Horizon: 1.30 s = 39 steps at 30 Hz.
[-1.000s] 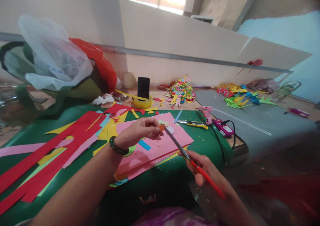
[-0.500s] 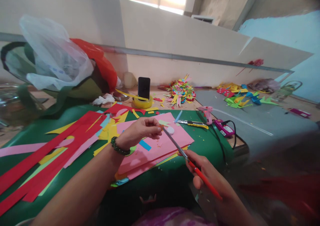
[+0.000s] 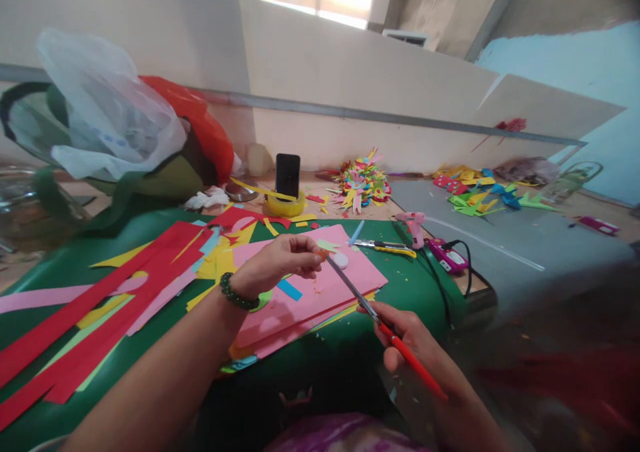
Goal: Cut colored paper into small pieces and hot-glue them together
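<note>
My left hand (image 3: 295, 255) pinches a tiny orange piece of paper (image 3: 323, 253) between thumb and fingertips, above a stack of pink paper (image 3: 320, 312). Red-handled scissors (image 3: 410, 359) are gripped in my right hand (image 3: 420, 339), their blades pointing up and left. The blade tips meet the orange piece right at my left fingertips. Most of that piece is hidden by the fingers. Under the hands on the pink sheets lie a small white disc (image 3: 341, 261) and a blue paper strip (image 3: 290, 289).
Red paper strips (image 3: 165, 292) and other coloured strips cover the green mat's left side. A yellow-handled cutter (image 3: 393, 247), pink glue gun (image 3: 414, 229) and its cord lie right. Behind stand a phone (image 3: 288, 175) on a tape roll (image 3: 285, 205) and a pile of paper flowers (image 3: 361, 182).
The scissors and my right hand have shifted very slightly down and to the right. My left hand keeps its pinch in nearly the same place.
</note>
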{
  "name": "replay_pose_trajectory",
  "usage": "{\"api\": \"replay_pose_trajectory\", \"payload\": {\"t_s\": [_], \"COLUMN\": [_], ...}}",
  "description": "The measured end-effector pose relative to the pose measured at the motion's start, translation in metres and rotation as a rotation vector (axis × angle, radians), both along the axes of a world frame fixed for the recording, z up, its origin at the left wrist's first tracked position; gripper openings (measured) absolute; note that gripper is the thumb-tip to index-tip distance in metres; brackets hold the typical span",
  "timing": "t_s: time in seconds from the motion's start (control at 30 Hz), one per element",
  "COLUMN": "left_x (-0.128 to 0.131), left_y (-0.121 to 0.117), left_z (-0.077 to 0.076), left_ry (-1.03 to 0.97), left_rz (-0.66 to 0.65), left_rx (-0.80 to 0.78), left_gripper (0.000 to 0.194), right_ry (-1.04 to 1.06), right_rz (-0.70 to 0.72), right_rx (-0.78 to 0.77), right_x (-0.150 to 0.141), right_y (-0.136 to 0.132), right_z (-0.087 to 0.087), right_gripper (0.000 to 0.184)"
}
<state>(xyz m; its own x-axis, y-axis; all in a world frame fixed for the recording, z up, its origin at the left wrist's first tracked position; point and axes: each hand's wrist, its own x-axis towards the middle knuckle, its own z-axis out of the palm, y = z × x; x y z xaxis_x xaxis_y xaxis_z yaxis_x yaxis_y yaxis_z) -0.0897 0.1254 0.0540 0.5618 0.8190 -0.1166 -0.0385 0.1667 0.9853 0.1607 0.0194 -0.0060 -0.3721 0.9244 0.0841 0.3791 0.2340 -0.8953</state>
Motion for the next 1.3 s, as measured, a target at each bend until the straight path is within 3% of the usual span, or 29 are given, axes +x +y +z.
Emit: {"api": "replay_pose_trajectory", "payload": {"t_s": [0.67, 0.8, 0.97, 1.1, 1.17, 1.27, 1.3], "left_x": [0.001, 0.000, -0.002, -0.002, 0.000, 0.004, 0.006], "left_y": [0.000, 0.001, 0.001, 0.001, 0.001, -0.002, -0.004], "left_z": [-0.002, -0.003, 0.000, 0.000, 0.000, -0.001, -0.001], "left_ry": [-0.012, -0.047, -0.058, -0.056, -0.049, 0.039, 0.076], "left_rz": [-0.003, -0.011, -0.005, 0.031, 0.039, -0.030, -0.070], "left_rx": [-0.050, -0.092, -0.142, -0.140, -0.133, -0.100, -0.090], "left_gripper": [0.038, 0.036, 0.034, 0.038, 0.039, 0.036, 0.035], "right_ry": [0.102, 0.078, 0.020, 0.073, 0.130, 0.173, 0.182], "right_rz": [-0.047, -0.090, -0.017, -0.054, -0.136, -0.352, -0.400], "right_rx": [0.002, 0.007, -0.052, 0.070, 0.170, 0.362, 0.426], "right_x": [0.003, 0.004, 0.003, 0.001, -0.001, -0.007, -0.010], "right_y": [0.001, -0.002, -0.006, -0.009, -0.008, 0.000, 0.004], "right_z": [-0.013, -0.009, 0.005, 0.006, 0.002, -0.003, -0.003], "right_gripper": [0.092, 0.096, 0.091, 0.091, 0.080, 0.042, 0.037]}}
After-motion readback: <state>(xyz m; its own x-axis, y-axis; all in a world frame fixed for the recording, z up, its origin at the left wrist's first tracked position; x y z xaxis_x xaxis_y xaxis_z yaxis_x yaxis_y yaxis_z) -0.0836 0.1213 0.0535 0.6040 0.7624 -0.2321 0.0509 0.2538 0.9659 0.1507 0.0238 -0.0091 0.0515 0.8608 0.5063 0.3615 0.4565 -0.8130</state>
